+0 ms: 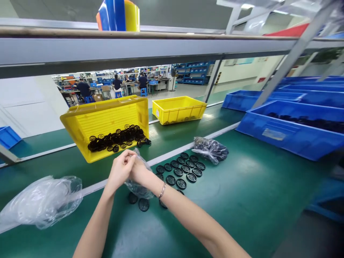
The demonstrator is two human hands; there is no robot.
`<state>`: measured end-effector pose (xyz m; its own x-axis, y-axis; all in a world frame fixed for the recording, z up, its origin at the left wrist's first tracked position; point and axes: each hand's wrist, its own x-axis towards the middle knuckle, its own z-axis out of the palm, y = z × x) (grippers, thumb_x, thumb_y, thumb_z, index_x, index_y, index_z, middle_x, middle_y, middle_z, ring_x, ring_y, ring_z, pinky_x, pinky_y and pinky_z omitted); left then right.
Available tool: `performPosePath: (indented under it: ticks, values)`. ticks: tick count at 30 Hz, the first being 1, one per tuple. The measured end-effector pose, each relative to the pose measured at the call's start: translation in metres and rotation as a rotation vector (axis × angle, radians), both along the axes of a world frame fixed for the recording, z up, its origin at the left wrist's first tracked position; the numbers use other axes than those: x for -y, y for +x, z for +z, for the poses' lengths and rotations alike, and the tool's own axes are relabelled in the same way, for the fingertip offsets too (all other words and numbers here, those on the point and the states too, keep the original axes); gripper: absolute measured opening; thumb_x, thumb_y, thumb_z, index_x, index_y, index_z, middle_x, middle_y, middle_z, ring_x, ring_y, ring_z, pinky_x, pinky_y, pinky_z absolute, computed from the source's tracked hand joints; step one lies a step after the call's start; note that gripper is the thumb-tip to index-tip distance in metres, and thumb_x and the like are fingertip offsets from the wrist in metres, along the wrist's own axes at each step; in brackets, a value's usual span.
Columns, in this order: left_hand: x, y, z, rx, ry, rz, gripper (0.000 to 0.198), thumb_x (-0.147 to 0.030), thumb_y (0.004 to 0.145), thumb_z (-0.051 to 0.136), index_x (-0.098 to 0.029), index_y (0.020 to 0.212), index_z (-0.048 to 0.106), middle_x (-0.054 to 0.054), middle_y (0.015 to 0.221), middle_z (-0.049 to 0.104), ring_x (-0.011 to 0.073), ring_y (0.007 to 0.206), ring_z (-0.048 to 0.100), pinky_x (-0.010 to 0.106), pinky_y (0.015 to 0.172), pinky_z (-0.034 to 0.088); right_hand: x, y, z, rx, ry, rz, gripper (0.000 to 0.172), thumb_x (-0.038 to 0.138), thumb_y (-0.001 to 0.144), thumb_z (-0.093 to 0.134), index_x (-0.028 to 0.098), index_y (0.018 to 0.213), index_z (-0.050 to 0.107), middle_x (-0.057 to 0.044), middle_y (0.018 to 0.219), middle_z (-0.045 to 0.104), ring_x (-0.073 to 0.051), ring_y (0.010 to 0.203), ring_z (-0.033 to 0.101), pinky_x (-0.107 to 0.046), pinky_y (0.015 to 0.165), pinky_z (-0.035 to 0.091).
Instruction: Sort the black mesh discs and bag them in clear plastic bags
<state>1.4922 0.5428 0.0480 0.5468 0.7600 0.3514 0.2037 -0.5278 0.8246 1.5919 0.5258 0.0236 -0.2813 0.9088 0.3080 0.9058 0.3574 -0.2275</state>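
1. Green matting covers the desk (242, 218) in the head view, with a white strip (172, 153) running across it beyond the hands.
2. The left hand (120, 170) and right hand (139, 172) meet above the desk, a thin bracelet (162, 190) on the right wrist. The left hand's fingers (126, 157) curl closed, while the right hand's fingers are hidden, so their state cannot be told. A clear plastic bag (138, 188) hangs between the hands – whether it is gripped cannot be told.
3. Black ribbed discs (180, 184) lie in loose rows on the desk just beyond the hands, with a few partly under the bag.
4. A tilted yellow crate (107, 114) holds a heap of black discs (115, 139) in its low corner; a second yellow crate (178, 109) stands beyond it.
5. So far, the rows lie spread out, while a dark-filled bag (211, 150) and the heap stay gathered. A crumpled plastic sheet (40, 202) lies left of the hands – and green desk stretches right to a blue crate (292, 132).
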Motion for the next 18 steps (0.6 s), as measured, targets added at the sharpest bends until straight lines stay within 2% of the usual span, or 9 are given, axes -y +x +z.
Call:
performPosePath:
  ticks: [2,5,6,8,11,14,16,18]
  values:
    - [-0.008,-0.002,-0.001,0.023,-0.071,-0.013,0.026,-0.043,0.089,0.057,-0.019,0.096,0.063,-0.003,0.068,0.057,0.0121,0.061,0.05,0.021,0.058,0.037,0.015,0.014,0.002,-0.039,0.052,0.032,0.033,0.014,0.09,0.055,0.013,0.122,0.061,-0.014,0.122,0.066,-0.026,0.116,0.059,-0.039,0.103,0.047]
    - [-0.017,-0.004,-0.004,0.052,-0.167,-0.014,0.031,-0.049,0.089,0.058,-0.019,0.096,0.061,-0.006,0.063,0.049,0.0099,0.055,0.041,0.02,0.053,0.031,0.071,0.066,0.0,-0.199,0.196,0.056,0.027,0.024,0.1,0.047,0.019,0.122,0.062,-0.008,0.124,0.065,-0.019,0.117,0.058,-0.032,0.101,0.048]
    - [-0.019,-0.005,-0.004,0.055,-0.184,0.0,0.033,-0.051,0.089,0.058,-0.019,0.096,0.061,-0.006,0.061,0.045,0.0093,0.054,0.038,0.019,0.052,0.029,0.092,0.092,-0.005,-0.249,0.225,-0.002,0.027,0.023,0.101,0.043,0.021,0.121,0.063,-0.006,0.119,0.066,-0.017,0.113,0.06,-0.031,0.1,0.049]
    - [-0.021,-0.005,-0.004,0.045,-0.202,0.039,0.035,-0.053,0.088,0.058,-0.019,0.097,0.061,-0.007,0.06,0.041,0.0085,0.053,0.034,0.018,0.051,0.026,0.132,0.152,-0.022,-0.27,0.221,-0.232,0.03,0.022,0.102,0.04,0.022,0.118,0.064,-0.007,0.114,0.066,-0.017,0.106,0.063,-0.031,0.095,0.052]
    - [-0.021,-0.003,-0.004,0.02,-0.228,0.07,0.037,-0.056,0.087,0.059,-0.02,0.097,0.061,-0.007,0.061,0.041,0.0086,0.054,0.034,0.018,0.049,0.025,0.174,0.241,-0.058,-0.12,0.123,-0.539,0.037,0.023,0.1,0.035,0.021,0.123,0.064,-0.011,0.114,0.063,-0.022,0.099,0.064,-0.037,0.083,0.056]
    - [-0.019,0.002,-0.006,0.009,-0.23,0.089,0.039,-0.057,0.087,0.059,-0.02,0.098,0.061,-0.006,0.061,0.04,0.0091,0.055,0.034,0.018,0.049,0.024,0.195,0.297,-0.09,-0.001,0.007,-0.638,0.043,0.023,0.1,0.031,0.022,0.132,0.059,-0.014,0.124,0.057,-0.022,0.096,0.065,-0.037,0.077,0.058]
    - [-0.018,0.005,-0.009,0.001,-0.225,0.092,0.04,-0.058,0.086,0.059,-0.019,0.098,0.06,-0.006,0.061,0.039,0.0093,0.056,0.033,0.018,0.049,0.024,0.201,0.312,-0.103,0.025,-0.036,-0.606,0.043,0.023,0.1,0.031,0.023,0.135,0.056,-0.015,0.131,0.053,-0.022,0.1,0.064,-0.036,0.08,0.057]
    - [-0.018,0.007,-0.012,-0.014,-0.225,0.088,0.042,-0.059,0.086,0.06,-0.019,0.099,0.06,-0.005,0.062,0.041,0.0094,0.056,0.034,0.018,0.049,0.025,0.202,0.317,-0.109,0.034,-0.043,-0.539,0.042,0.026,0.101,0.032,0.024,0.136,0.055,-0.015,0.138,0.049,-0.022,0.108,0.062,-0.038,0.088,0.056]
